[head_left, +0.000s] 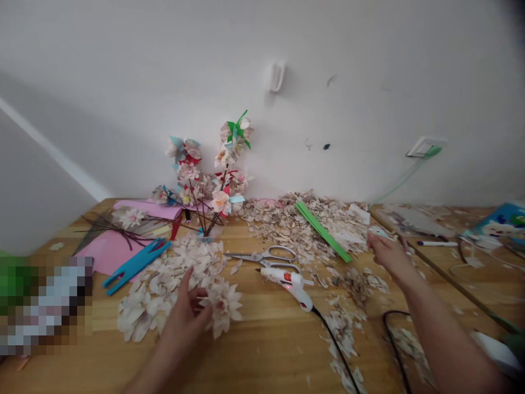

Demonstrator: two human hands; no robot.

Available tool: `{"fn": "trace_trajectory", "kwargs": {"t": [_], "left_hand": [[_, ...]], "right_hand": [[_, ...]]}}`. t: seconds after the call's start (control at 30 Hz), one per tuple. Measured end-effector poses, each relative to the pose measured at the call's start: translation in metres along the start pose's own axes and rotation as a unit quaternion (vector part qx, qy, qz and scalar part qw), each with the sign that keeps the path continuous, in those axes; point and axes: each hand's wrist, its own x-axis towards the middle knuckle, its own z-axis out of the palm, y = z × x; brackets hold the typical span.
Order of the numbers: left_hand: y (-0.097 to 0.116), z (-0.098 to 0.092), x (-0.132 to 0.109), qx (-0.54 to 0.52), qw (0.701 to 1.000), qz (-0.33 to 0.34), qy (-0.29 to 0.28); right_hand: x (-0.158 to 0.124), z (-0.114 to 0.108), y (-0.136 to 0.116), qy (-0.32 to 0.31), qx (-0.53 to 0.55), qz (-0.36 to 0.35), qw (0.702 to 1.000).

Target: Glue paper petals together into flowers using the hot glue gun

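Low on the left, my left hand [191,306] pinches a pale petal flower [223,306] with a pinkish centre. Beside it lies a heap of loose whitish petals [197,257]. My right hand [381,249] reaches to the right side of the table, its fingers pressed together near white scraps; what they hold, if anything, is too small to make out. Between the hands are silver scissors [262,256] and a white glue gun [287,282] with a small red light, its black cord running toward the front edge.
Branches with paper flowers [188,172] stand against the wall. Pink paper [110,251] and a blue plastic piece [137,265] lie left. Green strips [322,230] rest on dried petals [279,219]. A long brown stick [451,282] and a pen [437,243] lie right.
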Motion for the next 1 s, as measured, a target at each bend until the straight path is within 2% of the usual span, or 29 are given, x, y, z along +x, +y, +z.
{"fn": "trace_trajectory", "kwargs": {"t": [0.13, 0.3, 0.33, 0.37, 0.4, 0.43, 0.47, 0.57, 0.67, 0.73, 0.8, 0.83, 1.0], "left_hand": [[0.002, -0.040, 0.007, 0.001, 0.994, 0.007, 0.105], [0.030, -0.111, 0.019, -0.079, 0.976, -0.030, 0.199], [0.037, -0.124, 0.020, -0.082, 0.963, -0.035, 0.253], [0.042, -0.133, 0.022, -0.074, 0.949, -0.032, 0.305], [0.046, -0.139, 0.022, -0.073, 0.943, -0.032, 0.324], [0.048, -0.139, 0.021, -0.064, 0.946, -0.013, 0.318], [0.048, -0.134, 0.020, -0.061, 0.951, 0.004, 0.304], [0.039, -0.094, 0.009, -0.042, 0.988, 0.010, 0.151], [0.025, -0.043, -0.004, -0.003, 1.000, 0.011, 0.014], [0.019, -0.021, -0.010, 0.037, 0.995, 0.002, -0.094], [0.017, -0.014, -0.012, 0.080, 0.983, -0.011, -0.163], [0.017, -0.016, -0.012, 0.099, 0.979, -0.013, -0.178], [0.023, -0.046, -0.002, 0.107, 0.977, 0.024, -0.185]], "right_hand": [[0.014, -0.016, 0.010, 0.031, -0.082, 0.029, 0.996], [0.015, -0.030, 0.019, 0.013, -0.107, 0.025, 0.994], [0.013, -0.031, 0.020, 0.005, -0.104, 0.023, 0.994], [0.010, -0.030, 0.019, -0.006, -0.099, 0.022, 0.995], [0.007, -0.028, 0.018, -0.022, -0.091, 0.018, 0.995], [0.002, -0.025, 0.015, -0.044, -0.078, 0.012, 0.996], [-0.002, -0.020, 0.011, -0.072, -0.064, 0.005, 0.995], [-0.016, 0.000, -0.005, -0.150, -0.020, -0.023, 0.988], [-0.024, 0.019, -0.023, -0.166, -0.011, -0.041, 0.985], [-0.028, 0.028, -0.034, -0.165, -0.017, -0.055, 0.985], [-0.032, 0.033, -0.047, -0.177, -0.013, -0.081, 0.981], [-0.035, 0.035, -0.054, -0.184, -0.012, -0.104, 0.977], [-0.055, 0.038, -0.102, -0.185, -0.084, -0.222, 0.954]]}}
